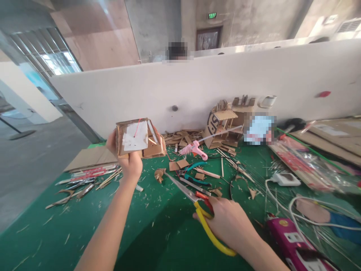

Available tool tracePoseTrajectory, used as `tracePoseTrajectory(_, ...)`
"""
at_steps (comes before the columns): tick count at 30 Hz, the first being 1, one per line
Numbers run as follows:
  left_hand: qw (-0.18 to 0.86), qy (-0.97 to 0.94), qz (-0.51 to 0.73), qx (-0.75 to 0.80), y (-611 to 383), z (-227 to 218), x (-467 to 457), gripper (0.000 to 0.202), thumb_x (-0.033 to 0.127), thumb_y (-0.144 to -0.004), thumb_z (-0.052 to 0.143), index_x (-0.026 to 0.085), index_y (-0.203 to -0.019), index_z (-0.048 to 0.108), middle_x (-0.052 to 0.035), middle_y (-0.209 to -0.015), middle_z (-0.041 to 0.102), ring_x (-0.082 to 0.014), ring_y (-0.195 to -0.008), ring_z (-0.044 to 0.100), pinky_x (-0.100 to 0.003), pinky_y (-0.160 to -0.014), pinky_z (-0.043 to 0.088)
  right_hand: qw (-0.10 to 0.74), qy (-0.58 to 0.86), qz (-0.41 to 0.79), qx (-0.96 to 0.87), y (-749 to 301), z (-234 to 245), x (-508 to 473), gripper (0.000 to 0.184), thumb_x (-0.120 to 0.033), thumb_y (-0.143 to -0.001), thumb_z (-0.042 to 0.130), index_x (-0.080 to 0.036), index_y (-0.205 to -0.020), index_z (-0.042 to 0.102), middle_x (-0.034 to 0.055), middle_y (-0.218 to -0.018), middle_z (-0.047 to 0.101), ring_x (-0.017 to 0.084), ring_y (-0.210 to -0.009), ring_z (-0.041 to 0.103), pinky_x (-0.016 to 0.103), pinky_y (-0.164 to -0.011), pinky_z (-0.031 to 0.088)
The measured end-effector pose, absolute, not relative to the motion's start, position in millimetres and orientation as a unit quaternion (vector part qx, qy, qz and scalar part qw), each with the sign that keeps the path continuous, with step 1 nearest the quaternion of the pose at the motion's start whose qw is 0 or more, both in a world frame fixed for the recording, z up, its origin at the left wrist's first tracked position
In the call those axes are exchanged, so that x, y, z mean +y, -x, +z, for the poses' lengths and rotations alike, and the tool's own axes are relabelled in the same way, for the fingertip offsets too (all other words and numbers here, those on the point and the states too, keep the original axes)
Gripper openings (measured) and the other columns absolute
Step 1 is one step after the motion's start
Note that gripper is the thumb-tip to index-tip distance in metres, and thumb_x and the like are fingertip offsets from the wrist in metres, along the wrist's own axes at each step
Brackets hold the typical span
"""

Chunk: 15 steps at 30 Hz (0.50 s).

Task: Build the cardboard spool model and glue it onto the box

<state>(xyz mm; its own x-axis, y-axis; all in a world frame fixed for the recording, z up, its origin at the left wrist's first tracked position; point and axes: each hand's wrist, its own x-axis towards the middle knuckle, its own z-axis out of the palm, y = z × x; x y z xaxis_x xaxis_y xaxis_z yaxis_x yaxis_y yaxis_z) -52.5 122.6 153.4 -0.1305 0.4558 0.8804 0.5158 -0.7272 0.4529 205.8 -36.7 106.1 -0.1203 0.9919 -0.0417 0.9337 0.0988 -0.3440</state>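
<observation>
My left hand [130,165] is wrapped around a small cardboard box model [156,146], lifted above the green table. Its near face carries a white panel with a red string across it, and the right side is open-framed. My right hand [229,220] is closed on yellow-handled scissors [210,229], low over the table, blades pointing up and left. An orange-red handle [203,199] shows beside its fingers; I cannot make out whether it belongs to the scissors. Just beyond lie teal-handled pliers [197,180] and a curled cardboard scrap [160,175].
A pink glue gun [197,149] lies before a cardboard shelf model [222,124]. Scraps line the white partition [135,90]. At right are a magenta power strip [293,241], a white charger [286,179] with cables, and packaged sticks [304,158]. Flat cardboard [87,159] lies left.
</observation>
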Motion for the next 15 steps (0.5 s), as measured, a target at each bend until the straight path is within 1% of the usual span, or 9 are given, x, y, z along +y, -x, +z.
tracePoseTrajectory(3, 0.048, 0.627, -0.680, -0.379, 49.4, 153.0, 119.8, 0.040, 0.029, -0.092, 0.051, 0.022, -0.131, 0.050, -0.0103, -0.124, 0.061, -0.0226, -0.133, 0.046, -0.037, -0.118, 0.028, 0.073, 0.627, 0.151, -0.761, -204.8, 101.9, -45.1, 0.024, -0.040, -0.082, 0.060, -0.017, -0.088, 0.066, 0.0132, -0.087, 0.072, 0.032, -0.076, 0.069, 0.034, -0.059, 0.041)
tracePoseTrajectory(4, 0.050, 0.630, -0.676, -0.379, 48.2, 152.4, 119.1, 0.040, 0.027, -0.090, 0.054, 0.023, -0.130, 0.053, -0.0101, -0.125, 0.060, -0.0229, -0.133, 0.045, -0.037, -0.118, 0.029, 0.064, 0.613, 0.152, -0.773, -202.8, 100.7, -47.8, 0.021, -0.035, -0.081, 0.061, -0.016, -0.090, 0.066, 0.0132, -0.088, 0.072, 0.032, -0.077, 0.069, 0.034, -0.061, 0.043)
tracePoseTrajectory(6, 0.052, 0.651, -0.657, -0.376, 45.9, 151.1, 118.2, 0.038, 0.024, -0.088, 0.057, 0.025, -0.126, 0.057, -0.0091, -0.127, 0.061, -0.0229, -0.133, 0.046, -0.036, -0.117, 0.030, 0.057, 0.586, 0.151, -0.794, -198.3, 102.8, -50.8, 0.020, -0.030, -0.080, 0.060, -0.015, -0.091, 0.066, 0.0132, -0.089, 0.071, 0.030, -0.076, 0.068, 0.035, -0.062, 0.045)
tracePoseTrajectory(7, 0.055, 0.665, -0.644, -0.374, 44.8, 150.4, 118.0, 0.038, 0.023, -0.087, 0.058, 0.025, -0.125, 0.058, -0.0085, -0.127, 0.061, -0.0228, -0.132, 0.047, -0.036, -0.116, 0.031, 0.067, 0.577, 0.150, -0.800, -196.2, 107.1, -50.6, 0.020, -0.031, -0.082, 0.058, -0.015, -0.091, 0.066, 0.0132, -0.089, 0.070, 0.030, -0.076, 0.068, 0.035, -0.062, 0.046)
tracePoseTrajectory(9, 0.061, 0.694, -0.615, -0.368, 42.4, 149.2, 117.2, 0.041, 0.023, -0.086, 0.060, 0.026, -0.127, 0.058, -0.0085, -0.128, 0.062, -0.0233, -0.130, 0.049, -0.036, -0.115, 0.034, 0.129, 0.568, 0.162, -0.797, -192.8, 122.9, -46.1, 0.025, -0.036, -0.088, 0.051, -0.016, -0.092, 0.065, 0.0123, -0.089, 0.068, 0.028, -0.076, 0.066, 0.036, -0.064, 0.047)
tracePoseTrajectory(11, 0.063, 0.720, -0.588, -0.364, 39.2, 148.7, 115.2, 0.047, 0.024, -0.084, 0.063, 0.024, -0.131, 0.056, -0.0097, -0.129, 0.062, -0.0249, -0.129, 0.050, -0.038, -0.113, 0.037, 0.245, 0.554, 0.213, -0.767, -189.7, 145.2, -36.1, 0.034, -0.045, -0.090, 0.049, -0.017, -0.105, 0.061, 0.0104, -0.094, 0.067, 0.024, -0.080, 0.065, 0.034, -0.067, 0.049)
tracePoseTrajectory(12, 0.060, 0.731, -0.577, -0.360, 37.3, 148.7, 113.6, 0.050, 0.024, -0.083, 0.064, 0.023, -0.132, 0.055, -0.0103, -0.129, 0.062, -0.0257, -0.129, 0.051, -0.039, -0.112, 0.038, 0.303, 0.542, 0.262, -0.739, -187.8, 156.7, -29.4, 0.036, -0.047, -0.092, 0.047, -0.018, -0.111, 0.058, 0.0084, -0.094, 0.067, 0.020, -0.078, 0.064, 0.031, -0.064, 0.049)
tracePoseTrajectory(14, 0.042, 0.755, -0.557, -0.344, 33.1, 149.4, 109.0, 0.054, 0.022, -0.084, 0.063, 0.022, -0.137, 0.051, -0.0106, -0.132, 0.060, -0.0259, -0.129, 0.051, -0.039, -0.112, 0.038, 0.393, 0.519, 0.321, -0.688, -182.7, 176.3, -14.6, 0.035, -0.048, -0.093, 0.044, -0.019, -0.108, 0.058, 0.0065, -0.093, 0.067, 0.018, -0.081, 0.064, 0.027, -0.063, 0.049)
tracePoseTrajectory(15, 0.025, 0.768, -0.548, -0.330, 31.1, 149.9, 106.4, 0.055, 0.020, -0.084, 0.061, 0.022, -0.138, 0.049, -0.0102, -0.134, 0.059, -0.0254, -0.129, 0.051, -0.039, -0.112, 0.038, 0.417, 0.510, 0.339, -0.671, -179.7, 183.3, -7.1, 0.035, -0.048, -0.093, 0.043, -0.019, -0.104, 0.059, 0.0058, -0.089, 0.067, 0.016, -0.076, 0.063, 0.026, -0.061, 0.049)
